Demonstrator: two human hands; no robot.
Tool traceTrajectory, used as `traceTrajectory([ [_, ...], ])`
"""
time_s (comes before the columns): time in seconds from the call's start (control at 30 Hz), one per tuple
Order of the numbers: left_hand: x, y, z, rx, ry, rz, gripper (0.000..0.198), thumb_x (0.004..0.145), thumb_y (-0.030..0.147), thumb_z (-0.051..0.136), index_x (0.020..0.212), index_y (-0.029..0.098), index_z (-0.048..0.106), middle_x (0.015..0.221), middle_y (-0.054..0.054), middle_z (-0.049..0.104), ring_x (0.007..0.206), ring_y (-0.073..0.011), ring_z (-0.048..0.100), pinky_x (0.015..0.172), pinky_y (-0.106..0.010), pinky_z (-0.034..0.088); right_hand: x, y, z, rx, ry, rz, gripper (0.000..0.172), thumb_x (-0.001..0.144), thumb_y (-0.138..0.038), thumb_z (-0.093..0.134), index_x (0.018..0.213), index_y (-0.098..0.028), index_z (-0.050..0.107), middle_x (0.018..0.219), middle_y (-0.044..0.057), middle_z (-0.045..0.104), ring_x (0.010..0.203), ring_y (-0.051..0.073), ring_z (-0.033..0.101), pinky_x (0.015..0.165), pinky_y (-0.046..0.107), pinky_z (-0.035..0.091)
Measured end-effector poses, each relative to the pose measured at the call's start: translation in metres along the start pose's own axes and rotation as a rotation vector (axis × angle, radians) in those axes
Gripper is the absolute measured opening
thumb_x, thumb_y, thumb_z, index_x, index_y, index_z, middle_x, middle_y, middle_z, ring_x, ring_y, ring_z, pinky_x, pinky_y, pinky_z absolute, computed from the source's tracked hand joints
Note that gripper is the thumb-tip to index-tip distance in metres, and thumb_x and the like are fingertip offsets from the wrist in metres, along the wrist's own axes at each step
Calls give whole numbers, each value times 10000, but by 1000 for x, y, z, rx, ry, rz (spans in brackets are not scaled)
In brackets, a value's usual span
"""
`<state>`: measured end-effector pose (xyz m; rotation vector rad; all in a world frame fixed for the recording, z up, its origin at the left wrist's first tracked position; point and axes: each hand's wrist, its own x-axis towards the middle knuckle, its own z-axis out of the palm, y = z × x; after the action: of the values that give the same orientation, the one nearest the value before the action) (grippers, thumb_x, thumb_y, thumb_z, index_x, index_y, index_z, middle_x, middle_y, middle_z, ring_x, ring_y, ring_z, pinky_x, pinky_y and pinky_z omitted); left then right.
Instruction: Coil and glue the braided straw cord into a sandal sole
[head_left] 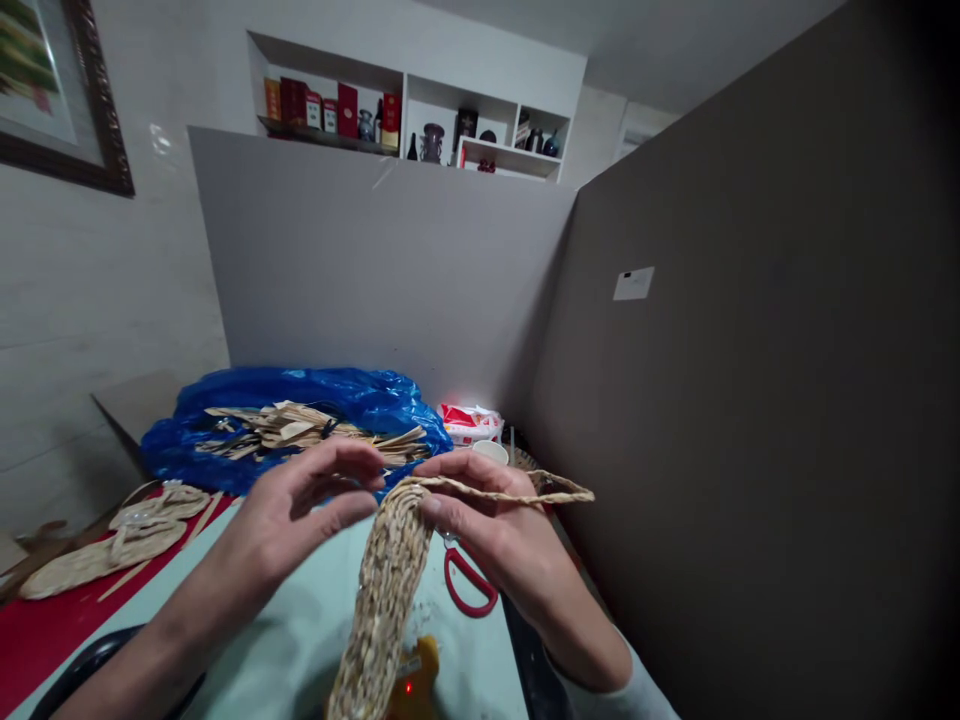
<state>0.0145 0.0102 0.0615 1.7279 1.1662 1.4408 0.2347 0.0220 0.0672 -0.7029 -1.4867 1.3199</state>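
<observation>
A long woven straw strip point(382, 600) rises from the bottom middle of the head view, its rounded top end between my hands. My right hand point(487, 510) pinches that end between thumb and fingers, and a twisted straw cord point(555, 493) runs from it over the hand and loops out to the right. Just left of the strip's end, my left hand point(315, 500) is held with thumb and fingers apart, with nothing in it. Below the right hand lie red-handled scissors point(472, 590), their blades mostly hidden. A yellow tool point(424, 680) with a small red light shows behind the strip.
A blue plastic bag point(375, 390) of dry straw leaves point(300, 425) stands at the back of the pale green table point(300, 620). Flat woven straw pieces point(112, 560) lie on red cloth at left. A white cup point(491, 452) and red-white packet point(472, 422) stand behind; grey panels point(390, 270) enclose the back and right.
</observation>
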Motion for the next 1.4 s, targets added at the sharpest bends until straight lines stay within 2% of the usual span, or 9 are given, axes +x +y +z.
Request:
traceTrajectory([
  [0.07, -7, 3, 8, -56, -75, -21, 354, 766, 438, 852, 1096, 330, 786, 1101, -52, 795, 1019, -255, 749, 864, -284, 613, -4, -1, 5, -8, -2, -15, 246, 757, -341, 869, 950, -223, 774, 994, 47, 789, 923, 226, 744, 863, 366, 596],
  [0.13, -12, 7, 15, -113, -103, -40, 336, 778, 420, 848, 1099, 346, 783, 1137, -58, 794, 1043, -254, 760, 874, -279, 625, -8, -2, 8, -44, 8, -38, 228, 762, -307, 859, 962, -229, 783, 1034, 63, 795, 955, 250, 745, 890, 395, 594],
  [0.37, -14, 19, 21, -177, -38, -33, 188, 765, 426, 854, 948, 387, 830, 904, -33, 834, 846, -229, 815, 709, -195, 633, -11, -11, 4, -187, -56, -245, 156, 951, -299, 698, 1026, -272, 832, 1027, 28, 829, 948, 205, 763, 854, 325, 581],
  [0.47, -17, 16, 19, -161, -6, -51, 220, 750, 457, 863, 957, 393, 828, 916, -38, 836, 846, -257, 816, 697, -231, 648, -11, -15, 1, -176, -32, -289, 171, 897, -231, 766, 1055, -268, 818, 1043, 7, 822, 925, 180, 761, 830, 289, 594],
  [0.57, -23, 12, 19, -151, -11, -76, 216, 764, 458, 859, 971, 408, 821, 928, -17, 834, 856, -237, 805, 709, -219, 643, -14, -18, 0, -232, -4, -354, 191, 865, -197, 811, 1046, -258, 810, 1022, 1, 811, 877, 162, 745, 809, 277, 605],
  [0.7, -26, 10, 20, -175, -25, -136, 229, 758, 474, 866, 975, 422, 816, 908, 10, 827, 839, -221, 791, 705, -218, 644, -18, -22, 2, -312, 37, -427, 110, 885, -170, 770, 953, -242, 818, 925, 10, 795, 878, 184, 724, 875, 337, 597],
  [0.87, -27, 10, 21, -217, -39, -140, 251, 757, 477, 865, 993, 410, 812, 979, 1, 821, 904, -243, 786, 712, -241, 656, -20, -17, 5, -349, 83, -477, 136, 879, -121, 705, 942, -229, 758, 941, 22, 762, 916, 199, 730, 923, 376, 598],
  [1.23, -33, 6, 20, -224, 76, -222, 339, 715, 518, 889, 1017, 411, 780, 1055, 17, 789, 959, -241, 755, 714, -227, 650, -14, -13, 3, -312, 17, -578, 253, 823, 22, 676, 879, -218, 738, 982, 30, 800, 921, 184, 744, 873, 339, 594],
  [1.4, -33, 5, 24, -240, 129, -262, 343, 677, 516, 914, 969, 398, 778, 1039, 22, 791, 895, -244, 755, 662, -250, 654, -16, -16, 3, -354, -36, -641, 248, 791, 55, 689, 848, -181, 740, 982, 69, 815, 884, 177, 755, 833, 311, 605],
])
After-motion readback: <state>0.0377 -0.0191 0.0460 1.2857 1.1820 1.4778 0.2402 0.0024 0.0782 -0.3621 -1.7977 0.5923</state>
